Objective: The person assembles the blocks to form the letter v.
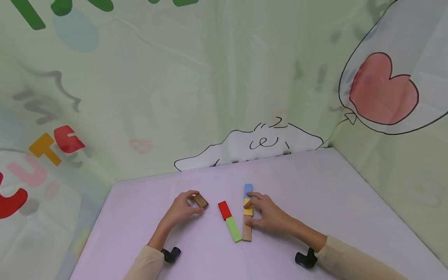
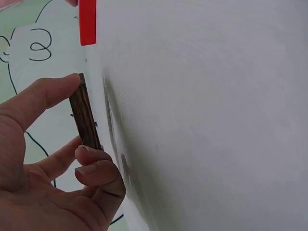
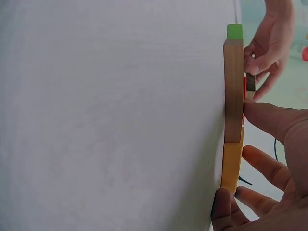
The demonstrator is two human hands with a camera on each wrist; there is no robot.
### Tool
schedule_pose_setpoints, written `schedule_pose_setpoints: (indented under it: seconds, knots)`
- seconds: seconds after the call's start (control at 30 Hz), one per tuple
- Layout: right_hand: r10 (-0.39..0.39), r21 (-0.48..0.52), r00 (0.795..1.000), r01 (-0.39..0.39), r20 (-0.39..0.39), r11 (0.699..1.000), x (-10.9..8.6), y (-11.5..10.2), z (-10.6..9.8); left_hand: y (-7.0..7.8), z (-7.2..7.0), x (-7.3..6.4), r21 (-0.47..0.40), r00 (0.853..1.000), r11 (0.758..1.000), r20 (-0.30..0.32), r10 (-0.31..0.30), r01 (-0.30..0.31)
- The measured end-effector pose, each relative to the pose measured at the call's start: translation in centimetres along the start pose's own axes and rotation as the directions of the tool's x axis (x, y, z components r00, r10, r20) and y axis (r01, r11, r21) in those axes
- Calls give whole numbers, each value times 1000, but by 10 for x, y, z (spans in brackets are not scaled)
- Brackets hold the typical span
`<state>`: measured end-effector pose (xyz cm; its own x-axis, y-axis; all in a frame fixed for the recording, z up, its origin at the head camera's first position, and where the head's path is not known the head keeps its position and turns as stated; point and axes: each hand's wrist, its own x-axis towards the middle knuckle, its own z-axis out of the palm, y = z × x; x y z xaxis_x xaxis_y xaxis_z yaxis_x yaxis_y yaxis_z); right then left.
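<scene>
My left hand [image 1: 183,208] pinches a dark brown wooden block [image 1: 201,201] between thumb and fingertips. In the left wrist view this block [image 2: 86,115] is held just over the tabletop. My right hand [image 1: 271,214] touches a straight row made of a blue block [image 1: 248,188], a yellow block [image 1: 248,212] and a light brown wooden block [image 1: 247,234]. Its thumb rests on the light brown one, while the spread fingers lie on the yellow and blue ones. Left of this row, a red block [image 1: 224,210] and a green block [image 1: 234,229] lie end to end, slanting toward its near end.
A pale lilac tabletop [image 1: 301,179] lies under everything. Behind it and at both sides hang printed cloth walls [image 1: 168,97] with cartoon drawings and letters. Black wrist cameras [image 1: 307,258] are strapped below both sleeves.
</scene>
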<state>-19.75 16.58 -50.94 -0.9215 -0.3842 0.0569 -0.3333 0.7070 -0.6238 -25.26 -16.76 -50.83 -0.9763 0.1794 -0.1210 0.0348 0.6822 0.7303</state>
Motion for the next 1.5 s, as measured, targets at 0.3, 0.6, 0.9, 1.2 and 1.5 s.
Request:
schedule_pose_setpoints:
  seconds: [0.3, 0.6, 0.9, 1.2, 1.5]
  knots:
    - [16, 8, 1000, -16, 3, 1000, 1, 2, 0, 8, 6, 11, -19, 998, 998, 32, 55, -54]
    - [12, 24, 1000, -12, 12, 1000, 0, 2, 0, 9, 14, 19, -29, 997, 998, 56, 62, -61]
    - [10, 25, 1000, -10, 9, 1000, 0, 1, -2, 18, 15, 26, -23, 991, 997, 104, 80, -78]
    - [13, 30, 1000, -13, 8, 999, -2, 0, -2, 22, 22, 32, -62, 988, 995, 127, 90, -83]
    - [20, 42, 1000, -20, 11, 999, -1, -1, -1, 28, 25, 37, -60, 982, 995, 165, 89, -80]
